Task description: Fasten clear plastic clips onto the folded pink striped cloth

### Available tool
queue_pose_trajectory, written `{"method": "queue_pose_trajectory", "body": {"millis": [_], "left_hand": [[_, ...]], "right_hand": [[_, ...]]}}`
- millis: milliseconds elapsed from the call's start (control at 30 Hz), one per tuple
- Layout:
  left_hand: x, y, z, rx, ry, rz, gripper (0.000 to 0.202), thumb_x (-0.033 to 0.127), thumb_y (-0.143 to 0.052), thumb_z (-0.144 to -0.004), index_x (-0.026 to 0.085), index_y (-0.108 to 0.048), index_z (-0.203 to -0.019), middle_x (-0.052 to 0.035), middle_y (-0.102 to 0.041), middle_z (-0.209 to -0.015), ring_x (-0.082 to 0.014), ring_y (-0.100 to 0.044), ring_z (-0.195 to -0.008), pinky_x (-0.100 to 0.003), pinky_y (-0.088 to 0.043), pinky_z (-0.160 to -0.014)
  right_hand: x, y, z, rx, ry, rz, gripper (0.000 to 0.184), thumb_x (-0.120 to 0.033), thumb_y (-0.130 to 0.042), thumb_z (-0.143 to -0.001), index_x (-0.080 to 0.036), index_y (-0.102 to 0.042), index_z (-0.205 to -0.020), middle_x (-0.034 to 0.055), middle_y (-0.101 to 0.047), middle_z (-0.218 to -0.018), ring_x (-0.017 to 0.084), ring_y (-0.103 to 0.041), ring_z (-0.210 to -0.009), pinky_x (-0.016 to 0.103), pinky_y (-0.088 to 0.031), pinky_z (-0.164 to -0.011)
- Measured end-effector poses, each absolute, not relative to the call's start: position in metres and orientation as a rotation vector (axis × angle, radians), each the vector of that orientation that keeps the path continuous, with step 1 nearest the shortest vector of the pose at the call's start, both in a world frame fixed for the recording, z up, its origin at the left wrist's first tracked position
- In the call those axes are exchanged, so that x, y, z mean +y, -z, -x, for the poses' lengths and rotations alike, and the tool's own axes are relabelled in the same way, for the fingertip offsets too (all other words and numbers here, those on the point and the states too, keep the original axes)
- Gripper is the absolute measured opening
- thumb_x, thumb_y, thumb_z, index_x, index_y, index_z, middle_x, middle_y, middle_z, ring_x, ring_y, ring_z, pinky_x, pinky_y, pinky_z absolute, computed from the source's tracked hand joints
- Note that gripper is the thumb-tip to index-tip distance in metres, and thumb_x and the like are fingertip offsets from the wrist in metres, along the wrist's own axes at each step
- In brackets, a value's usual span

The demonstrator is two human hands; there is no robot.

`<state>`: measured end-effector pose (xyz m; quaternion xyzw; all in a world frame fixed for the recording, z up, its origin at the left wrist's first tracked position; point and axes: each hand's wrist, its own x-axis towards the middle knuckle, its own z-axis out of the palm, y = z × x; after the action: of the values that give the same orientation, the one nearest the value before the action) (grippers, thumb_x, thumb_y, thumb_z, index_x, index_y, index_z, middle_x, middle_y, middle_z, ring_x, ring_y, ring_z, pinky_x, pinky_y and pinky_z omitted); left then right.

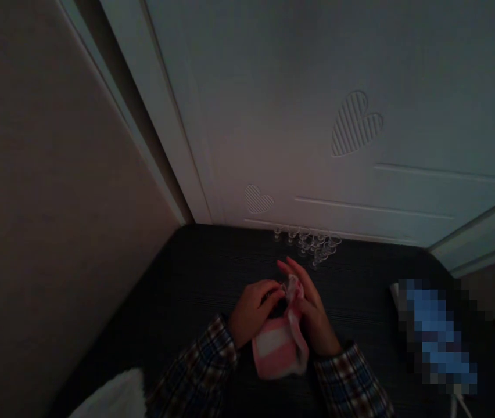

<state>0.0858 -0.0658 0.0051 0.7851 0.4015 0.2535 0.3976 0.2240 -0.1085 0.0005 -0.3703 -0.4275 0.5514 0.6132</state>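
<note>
Right between the two hands there's a pink-and-white cloth (276, 351), bunched up at the top with its loose end hanging toward the wrists. The right hand (315, 310) is cupped around the bunched part, thumb pressed on the cloth, a couple of fingers sticking out past it. The left hand (254, 310) has its fingers curled in at that same bunched bit, but it's too dark to tell what they're pinching, if anything. Just beyond the fingertips, a cluster of little clear pieces (312, 241) sits on the dark surface (164, 302), near a white panel (273, 116) with hearts. Well off right of the right hand: something bluish (439, 337), pixelated out.
</note>
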Motion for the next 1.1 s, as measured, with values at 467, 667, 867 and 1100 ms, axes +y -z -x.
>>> {"method": "queue_pose_trajectory", "body": {"millis": [467,667,867,1100], "left_hand": [[-0.067,-0.007,-0.088,0.995,-0.65,-2.008,0.022,0.031,-0.045,-0.085,0.018,-0.062,-0.084,-0.0027,-0.063,-0.084,-0.0153,-0.057,-0.079,-0.025,-0.041,-0.073],[-0.066,-0.003,-0.09,0.934,-0.63,-1.893,0.021,0.028,-0.055,-0.077,0.019,-0.059,-0.096,-0.0009,-0.064,-0.084,-0.0138,-0.057,-0.073,-0.025,-0.042,-0.068],[-0.065,0.003,-0.092,0.906,-0.634,-1.749,0.043,0.027,-0.06,-0.073,0.021,-0.051,-0.114,0.0019,-0.06,-0.076,-0.012,-0.056,-0.066,-0.023,-0.043,-0.063],[-0.067,-0.001,-0.093,0.896,-0.598,-1.795,0.027,0.028,-0.06,-0.073,0.018,-0.06,-0.098,0.0023,-0.058,-0.072,-0.0107,-0.052,-0.064,-0.022,-0.041,-0.06]], "right_hand": [[-0.102,0.002,-0.227,-0.58,-1.474,0.764,0.054,-0.048,-0.03,-0.085,-0.025,-0.033,-0.134,0.0072,-0.049,-0.13,0.02,-0.05,-0.112,0.043,-0.035,-0.098],[-0.102,0.002,-0.227,-0.611,-1.462,0.741,0.051,-0.03,-0.037,-0.081,-0.024,-0.035,-0.132,0.007,-0.048,-0.131,0.019,-0.053,-0.107,0.039,-0.044,-0.09],[-0.104,-0.006,-0.226,-0.713,-1.453,0.732,0.055,-0.023,-0.034,-0.078,-0.025,-0.032,-0.133,0.0069,-0.043,-0.135,0.021,-0.058,-0.099,0.041,-0.049,-0.081],[-0.099,0.003,-0.226,-0.823,-1.335,0.881,0.044,-0.031,-0.035,-0.083,-0.021,-0.045,-0.124,0.0069,-0.051,-0.127,0.02,-0.05,-0.111,0.038,-0.041,-0.092]]}}
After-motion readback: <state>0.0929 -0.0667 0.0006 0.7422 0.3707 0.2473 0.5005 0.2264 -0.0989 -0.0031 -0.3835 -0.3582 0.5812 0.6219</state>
